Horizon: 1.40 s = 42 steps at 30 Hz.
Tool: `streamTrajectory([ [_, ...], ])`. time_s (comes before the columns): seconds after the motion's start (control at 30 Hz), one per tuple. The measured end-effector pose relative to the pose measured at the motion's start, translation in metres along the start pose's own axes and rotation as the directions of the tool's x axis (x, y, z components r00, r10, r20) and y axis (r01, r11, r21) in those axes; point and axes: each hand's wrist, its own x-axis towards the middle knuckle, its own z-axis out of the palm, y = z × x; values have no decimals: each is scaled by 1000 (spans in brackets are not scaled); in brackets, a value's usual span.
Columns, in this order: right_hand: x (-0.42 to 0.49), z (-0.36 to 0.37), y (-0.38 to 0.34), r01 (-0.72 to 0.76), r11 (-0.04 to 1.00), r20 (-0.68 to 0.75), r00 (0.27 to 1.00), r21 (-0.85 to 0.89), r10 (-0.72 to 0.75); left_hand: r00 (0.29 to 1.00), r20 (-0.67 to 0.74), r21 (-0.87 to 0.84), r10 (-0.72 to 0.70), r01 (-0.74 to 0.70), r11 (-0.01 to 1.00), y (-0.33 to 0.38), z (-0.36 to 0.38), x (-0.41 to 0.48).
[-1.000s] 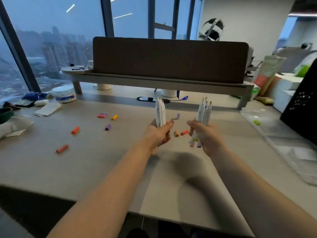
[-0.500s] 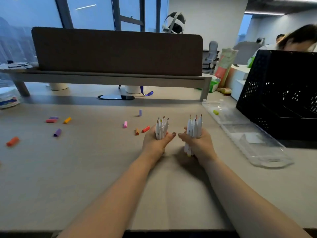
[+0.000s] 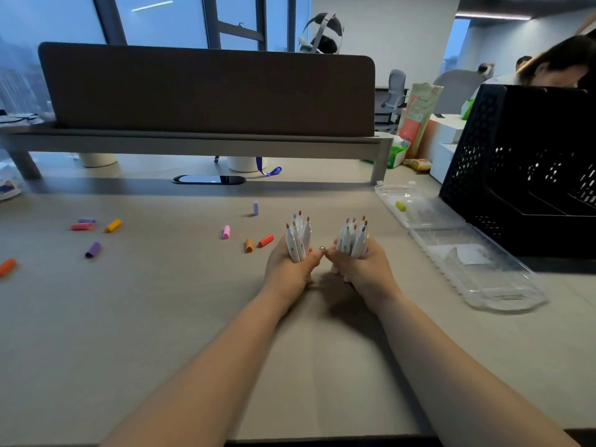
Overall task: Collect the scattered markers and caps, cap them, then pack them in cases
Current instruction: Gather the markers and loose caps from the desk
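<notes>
Uncapped markers (image 3: 298, 237) stand tips up in two bunches, mid-desk.
Loose caps (image 3: 93, 250) lie scattered at left, the red cap (image 3: 266, 240) just left of my left hand (image 3: 290, 269), which grips one bunch; my right hand (image 3: 361, 269) grips the other. I'd lay both bunches down, then match caps by tip colour. The clear case (image 3: 467, 262) waits at right. The far packet's (image 3: 419, 114) print is unreadable.

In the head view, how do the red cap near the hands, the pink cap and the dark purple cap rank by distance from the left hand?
1. Red cap: just left of the left hand, which grips markers.
2. Pink cap: further left, mid-desk.
3. Dark purple cap: far left.
</notes>
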Motion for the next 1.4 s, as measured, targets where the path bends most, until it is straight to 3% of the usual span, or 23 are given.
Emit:
streamTrajectory([
  [0.2, 5, -3, -3, -69, 998, -110, 992, -11, 67, 989, -4, 37, -147, 147, 988, 7, 5, 7],
  [0.3, 15, -14, -7, -181, 976, -197, 968, -118, 155, 975, -4, 103, -222, 222, 970, 15, 7, 17],
  [0.5, 44, -40, -20, -433, 711, -197, 898, -554, 394, 888, 48, 336, -458, 417, 844, 33, 24, 42],
  [0.7, 63, -39, -28, -414, 482, -164, 863, -772, 477, 842, 142, 560, -520, 364, 744, 47, 53, 57],
  [0.8, 68, -38, -20, -376, 438, -145, 868, -817, 475, 816, 147, 728, -560, 294, 620, 52, 63, 57],
  [0.97, 74, -40, -13, -330, 400, -127, 881, -855, 455, 813, 178, 856, -554, 150, 495, 47, 71, 66],
  [1.13, 75, -45, -6, -258, 415, -93, 921, -872, 378, 855, 99, 871, -510, 173, 460, 47, 67, 65],
  [1.2, 77, -45, 3, -274, 390, -140, 931, -879, 338, 877, 50, 887, -477, 181, 426, 39, 69, 65],
  [1.3, 79, -46, 16, -330, 360, -233, 930, -873, 285, 908, 14, 852, -418, 208, 480, 29, 71, 64],
  [1.4, 80, -47, 15, -336, 350, -233, 923, -874, 306, 930, 25, 861, -367, 167, 481, 27, 61, 62],
])
